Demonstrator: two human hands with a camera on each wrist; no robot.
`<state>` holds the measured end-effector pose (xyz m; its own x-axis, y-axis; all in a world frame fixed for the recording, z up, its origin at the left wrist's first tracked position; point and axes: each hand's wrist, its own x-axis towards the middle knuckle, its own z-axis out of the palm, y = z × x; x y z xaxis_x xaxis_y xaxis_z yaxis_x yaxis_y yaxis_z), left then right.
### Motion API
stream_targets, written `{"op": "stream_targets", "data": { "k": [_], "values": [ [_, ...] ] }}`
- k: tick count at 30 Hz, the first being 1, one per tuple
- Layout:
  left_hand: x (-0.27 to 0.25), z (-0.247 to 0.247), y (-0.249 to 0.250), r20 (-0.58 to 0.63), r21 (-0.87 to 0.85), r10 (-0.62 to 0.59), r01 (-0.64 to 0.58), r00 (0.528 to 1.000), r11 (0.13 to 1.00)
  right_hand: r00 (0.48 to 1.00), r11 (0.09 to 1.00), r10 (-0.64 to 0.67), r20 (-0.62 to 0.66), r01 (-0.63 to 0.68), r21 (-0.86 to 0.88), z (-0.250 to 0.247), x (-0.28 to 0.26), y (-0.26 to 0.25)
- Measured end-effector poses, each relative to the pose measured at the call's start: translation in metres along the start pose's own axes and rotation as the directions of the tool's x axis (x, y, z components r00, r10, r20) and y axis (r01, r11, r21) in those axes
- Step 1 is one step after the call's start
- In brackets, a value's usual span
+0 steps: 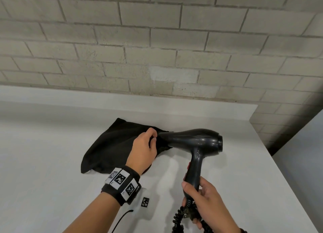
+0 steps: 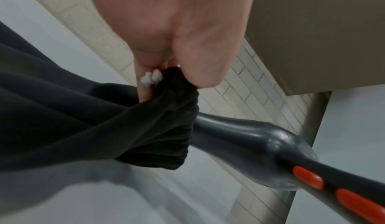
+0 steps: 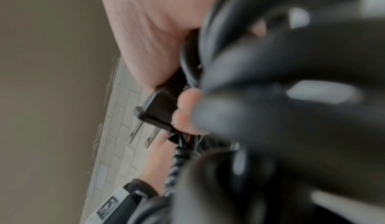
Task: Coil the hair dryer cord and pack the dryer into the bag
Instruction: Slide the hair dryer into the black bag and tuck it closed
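A black cloth bag [image 1: 113,145] lies on the white counter [image 1: 52,154], its mouth facing right. My left hand [image 1: 145,147] pinches the bag's gathered rim [image 2: 177,89] and lifts it. The black hair dryer [image 1: 195,140] hangs sideways with its nozzle tip inside the bag's mouth [image 2: 187,128]; red switches [image 2: 308,178] show on its handle. My right hand [image 1: 201,199] grips the bottom of the handle together with the coiled black cord [image 1: 180,218] and the plug [image 3: 158,110], whose prongs stick out past my fingers.
A grey brick wall [image 1: 157,49] rises behind the counter. The counter's right edge [image 1: 279,171] runs diagonally near the dryer. A thin black wire [image 1: 122,218] trails from my left wristband near the front edge.
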<state>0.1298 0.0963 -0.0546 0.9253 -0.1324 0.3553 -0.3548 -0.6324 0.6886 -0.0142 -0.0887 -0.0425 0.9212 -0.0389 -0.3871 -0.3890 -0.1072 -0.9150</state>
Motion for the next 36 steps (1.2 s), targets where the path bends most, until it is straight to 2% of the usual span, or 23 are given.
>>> {"op": "stream_targets", "data": {
  "k": [4, 8, 11, 14, 18, 20, 24, 26, 29, 33, 36],
  "values": [
    [0.011, 0.005, -0.003, -0.061, -0.005, -0.042, 0.042, 0.997, 0.999, 1.0, 1.0, 0.015, 0.006, -0.015, -0.017, 0.0, -0.008, 0.003],
    [0.019, 0.005, 0.003, -0.017, 0.034, -0.007, 0.008, 1.0, 0.999, 0.999, 0.998, -0.011, 0.049, 0.014, -0.063, -0.002, -0.017, 0.01],
    [0.018, 0.005, 0.015, 0.054, 0.009, 0.077, -0.077, 0.996, 0.997, 0.994, 0.999, -0.009, 0.108, 0.014, -0.052, 0.0, -0.022, 0.01],
    [0.01, 0.002, 0.03, 0.103, -0.073, 0.099, -0.092, 0.99, 0.993, 0.998, 0.997, -0.048, 0.048, 0.051, -0.065, 0.005, -0.02, 0.011],
    [-0.002, -0.002, 0.046, 0.085, -0.301, -0.022, 0.047, 0.996, 0.953, 0.998, 0.998, -0.038, -0.056, 0.035, -0.05, 0.012, -0.013, 0.004],
    [-0.007, -0.002, 0.054, 0.117, -0.388, -0.042, 0.085, 0.992, 0.918, 1.0, 0.999, -0.019, -0.025, 0.018, -0.051, 0.013, -0.011, 0.001],
    [-0.003, -0.003, 0.061, 0.112, -0.411, -0.034, 0.077, 0.993, 0.908, 0.989, 0.997, -0.022, 0.143, 0.033, -0.071, 0.012, -0.012, 0.002],
    [0.002, -0.005, 0.061, 0.119, -0.43, -0.009, 0.06, 0.993, 0.901, 0.981, 0.995, -0.021, 0.195, 0.04, -0.094, 0.012, -0.015, 0.003],
    [0.002, -0.007, 0.064, 0.152, -0.408, 0.095, -0.025, 0.984, 0.913, 0.978, 0.981, -0.036, 0.203, 0.074, -0.18, 0.013, -0.018, 0.004],
    [-0.003, -0.009, 0.071, 0.155, -0.394, 0.199, -0.124, 0.968, 0.911, 0.981, 0.904, -0.096, 0.168, 0.156, -0.398, 0.013, -0.016, 0.008],
    [-0.004, -0.015, 0.081, 0.165, -0.346, 0.269, -0.199, 0.949, 0.917, 0.982, 0.856, -0.075, 0.173, 0.152, -0.494, 0.012, -0.017, 0.008]
  ]
}}
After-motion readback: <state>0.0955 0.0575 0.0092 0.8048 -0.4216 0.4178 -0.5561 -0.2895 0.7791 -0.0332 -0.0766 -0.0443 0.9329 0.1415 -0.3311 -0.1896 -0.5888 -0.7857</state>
